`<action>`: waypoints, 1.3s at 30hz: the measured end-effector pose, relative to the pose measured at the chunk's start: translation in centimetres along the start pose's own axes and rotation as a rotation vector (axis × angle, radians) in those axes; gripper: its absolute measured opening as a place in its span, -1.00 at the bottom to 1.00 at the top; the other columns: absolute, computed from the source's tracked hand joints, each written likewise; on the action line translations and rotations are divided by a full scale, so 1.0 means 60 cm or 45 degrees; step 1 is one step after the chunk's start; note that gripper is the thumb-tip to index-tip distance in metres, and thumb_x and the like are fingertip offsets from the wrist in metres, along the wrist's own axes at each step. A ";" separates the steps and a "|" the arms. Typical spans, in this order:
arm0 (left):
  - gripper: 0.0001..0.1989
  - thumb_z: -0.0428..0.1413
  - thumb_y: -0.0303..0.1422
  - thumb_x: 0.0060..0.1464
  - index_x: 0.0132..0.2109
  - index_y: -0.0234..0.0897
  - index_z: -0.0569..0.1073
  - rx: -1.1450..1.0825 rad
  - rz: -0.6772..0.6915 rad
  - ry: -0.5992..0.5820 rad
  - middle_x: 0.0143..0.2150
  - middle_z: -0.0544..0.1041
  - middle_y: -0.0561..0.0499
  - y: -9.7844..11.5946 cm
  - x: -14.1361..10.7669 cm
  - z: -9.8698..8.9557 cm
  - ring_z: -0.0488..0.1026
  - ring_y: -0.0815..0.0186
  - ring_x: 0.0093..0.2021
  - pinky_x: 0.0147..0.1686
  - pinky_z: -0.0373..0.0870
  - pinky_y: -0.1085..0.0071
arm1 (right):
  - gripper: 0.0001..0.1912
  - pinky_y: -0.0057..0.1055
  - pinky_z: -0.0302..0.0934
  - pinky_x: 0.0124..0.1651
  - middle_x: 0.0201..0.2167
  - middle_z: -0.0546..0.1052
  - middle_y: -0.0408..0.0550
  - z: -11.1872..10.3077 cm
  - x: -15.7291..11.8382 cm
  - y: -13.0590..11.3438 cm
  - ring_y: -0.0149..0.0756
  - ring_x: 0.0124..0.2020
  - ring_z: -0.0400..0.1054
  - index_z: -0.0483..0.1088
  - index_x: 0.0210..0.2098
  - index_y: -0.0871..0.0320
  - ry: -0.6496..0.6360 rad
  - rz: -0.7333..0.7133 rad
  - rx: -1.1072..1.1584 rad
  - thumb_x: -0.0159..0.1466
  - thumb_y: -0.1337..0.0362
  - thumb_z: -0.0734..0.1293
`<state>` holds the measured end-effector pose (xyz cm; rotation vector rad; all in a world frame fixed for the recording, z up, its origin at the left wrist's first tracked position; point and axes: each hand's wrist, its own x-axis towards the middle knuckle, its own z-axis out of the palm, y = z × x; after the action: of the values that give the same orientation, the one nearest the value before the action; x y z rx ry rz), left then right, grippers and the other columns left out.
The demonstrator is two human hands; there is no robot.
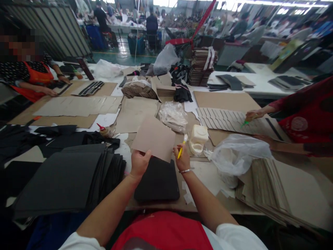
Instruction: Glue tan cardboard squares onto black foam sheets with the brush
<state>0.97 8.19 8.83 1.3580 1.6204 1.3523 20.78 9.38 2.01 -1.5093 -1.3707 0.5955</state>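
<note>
Workshop floor behind, blurred, ppl at benches. Worktable (pixel 205 173) crowded w/ sheets + plastic.

L hand (pixel 140 162) pinches near-left edge of beige card (pixel 155 137), thumb on top. R hand (pixel 183 159) grips yellow brush (pixel 180 152), pale bristles up and away from me; fingers close by card's right edge, can't tell if touching.

Card mid-table, slightly tilted, near edge over far end of black stack (pixel 156 180). White tub (pixel 199 139) just right of brush; bag (pixel 239 152) right of tub. Big black pile (pixel 62 177) left, brown pile (pixel 299 194) near right. Red-tipped bottle (pixel 105 131) far left of card. Co-worker's hand (pixel 253 116) w/ green tool, right side.

Risks, my read: bristles v. close to card, so a wrist roll cd smear it if wet. R forearm swinging out cd snag bag, poss. drag tub. L pinch only at one edge: card cd sag or pivot. Black stack directly below, so drips wd mark it.
</note>
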 end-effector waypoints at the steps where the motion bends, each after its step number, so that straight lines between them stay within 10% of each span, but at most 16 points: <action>1: -0.71 0.12 -0.26 -0.07 -0.18 -0.31 0.45 -0.068 -0.059 -0.028 -0.26 0.55 -0.06 -0.001 -0.018 0.000 0.49 0.19 -0.17 -0.07 0.38 0.24 | -0.69 -0.30 0.31 -0.28 -0.39 0.48 -0.08 0.001 -0.001 0.000 -0.31 -0.40 0.40 0.19 -0.16 0.14 0.036 0.021 -0.015 0.24 0.06 0.22; 9: -0.53 0.03 -0.02 0.02 -0.07 -0.28 0.41 -0.547 -0.473 -0.088 -0.17 0.55 -0.08 -0.085 -0.075 -0.036 0.49 0.26 -0.18 -0.14 0.40 0.31 | -0.69 -0.43 0.22 -0.38 -0.53 0.33 -0.28 -0.050 -0.039 0.037 -0.43 -0.53 0.26 0.12 -0.21 0.09 -0.014 0.131 0.178 0.14 0.16 0.30; 20: -0.70 0.05 -0.21 0.01 -0.44 -0.33 0.54 0.511 -0.448 -0.446 -0.44 0.54 0.02 -0.240 -0.126 -0.109 0.44 0.32 -0.37 -0.34 0.25 0.45 | -0.70 -0.33 0.27 -0.34 -0.43 0.44 -0.09 -0.038 -0.175 0.129 -0.29 -0.43 0.36 0.22 -0.20 0.13 -0.270 0.089 -0.345 0.23 0.03 0.22; 39: -0.64 0.01 -0.12 0.00 -0.53 -0.32 0.43 0.622 -0.584 -0.539 -0.56 0.42 0.07 -0.297 -0.106 -0.105 0.33 0.38 -0.48 -0.45 0.12 0.48 | -0.72 -0.17 0.31 -0.24 -0.38 0.48 0.04 0.013 -0.183 0.166 -0.16 -0.34 0.41 0.25 -0.13 0.19 -0.336 0.210 -0.495 0.23 0.17 0.21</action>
<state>-8.55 1.14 -7.25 1.3043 1.8643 0.3810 22.02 0.42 -9.78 -1.9215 -1.6430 0.6761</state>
